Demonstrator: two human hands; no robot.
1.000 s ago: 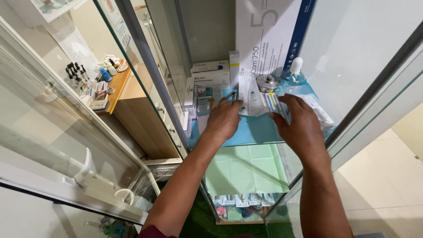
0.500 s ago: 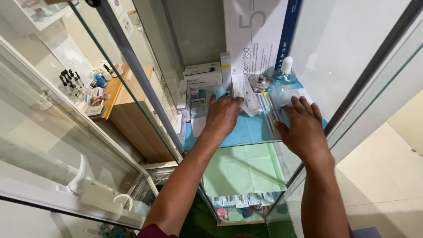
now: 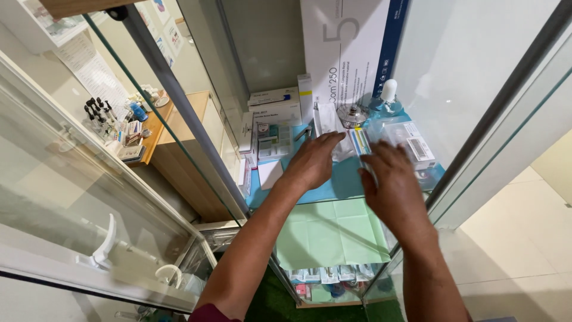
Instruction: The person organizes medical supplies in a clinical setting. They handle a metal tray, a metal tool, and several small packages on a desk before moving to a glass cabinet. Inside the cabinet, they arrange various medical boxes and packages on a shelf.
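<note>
Reaching into the glass cabinet, both hands flat & open on the blue shelf [image 3: 322,191], gripping nothing. L hand [image 3: 313,164] fingertips touch a clear sealed pouch [image 3: 335,128] mid-shelf; R hand [image 3: 393,185] beside the striped packet [image 3: 360,142], nr the shelf's right edge.

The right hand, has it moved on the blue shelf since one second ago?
Yes. The right hand has slid back toward the shelf's front edge, away from the tall white box; earlier its fingers lay nearer that box.

Pouches [image 3: 360,142] probably between hands, on shelf [image 3: 333,188]
</note>
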